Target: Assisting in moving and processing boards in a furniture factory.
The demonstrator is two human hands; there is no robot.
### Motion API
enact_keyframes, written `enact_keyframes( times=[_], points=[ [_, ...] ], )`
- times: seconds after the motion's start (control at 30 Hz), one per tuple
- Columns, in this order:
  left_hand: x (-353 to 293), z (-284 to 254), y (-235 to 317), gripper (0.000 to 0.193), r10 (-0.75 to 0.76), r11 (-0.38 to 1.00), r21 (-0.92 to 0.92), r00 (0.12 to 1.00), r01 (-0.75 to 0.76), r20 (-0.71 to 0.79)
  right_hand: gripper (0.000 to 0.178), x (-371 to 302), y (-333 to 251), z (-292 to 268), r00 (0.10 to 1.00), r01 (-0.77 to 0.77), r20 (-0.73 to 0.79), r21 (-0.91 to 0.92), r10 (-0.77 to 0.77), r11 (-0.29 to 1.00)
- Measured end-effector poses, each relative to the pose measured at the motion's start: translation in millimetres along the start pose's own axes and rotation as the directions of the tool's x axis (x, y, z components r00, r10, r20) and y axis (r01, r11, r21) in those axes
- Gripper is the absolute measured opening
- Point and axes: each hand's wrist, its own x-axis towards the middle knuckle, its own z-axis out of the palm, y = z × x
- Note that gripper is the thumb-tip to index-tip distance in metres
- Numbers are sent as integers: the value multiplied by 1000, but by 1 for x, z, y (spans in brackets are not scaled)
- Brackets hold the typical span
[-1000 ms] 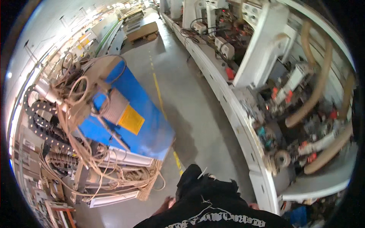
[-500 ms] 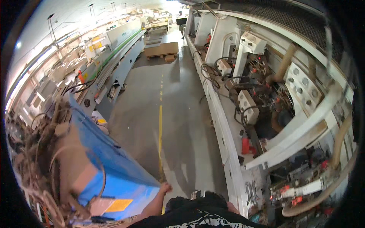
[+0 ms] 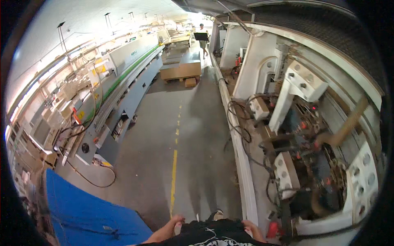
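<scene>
At near centre, can't read the grip of left hand (image 3: pixel 177 220) or right hand (image 3: pixel 249 226), both with palms hidden. At near left, see blue panel (image 3: pixel 90 211): looks stiff, probably heavy, best held at right edge; lies left of left hand, apart. Farther, note white machine rail (image 3: pixel 246 192), then brown stack (image 3: pixel 180 73).

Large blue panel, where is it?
The large blue panel is at the head view's lower left, left of the bare left hand and yellow floor line.

Matt black cloth shirt (image 3: pixel 225 228)
</scene>
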Motion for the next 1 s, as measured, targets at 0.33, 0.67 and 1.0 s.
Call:
enact_keyframes(
  times=[0.33, 0.67, 1.0],
  points=[
    [166, -181, -13, 22, -336, 880, -428, 906, 205, -258, 26, 385, -340, 287, 950, 18, 74, -983, 304, 183],
    [481, -517, 30, 22, -293, 952, -154, 931, 264, -218, 17, 651, -471, 346, 992, -104, 21, -437, 125, 893],
    [882, -882, 162, 24, -394, 759, -651, 798, 3, -456, 20, 938, -673, 439, 993, -101, -7, -586, 119, 804]
  ],
)
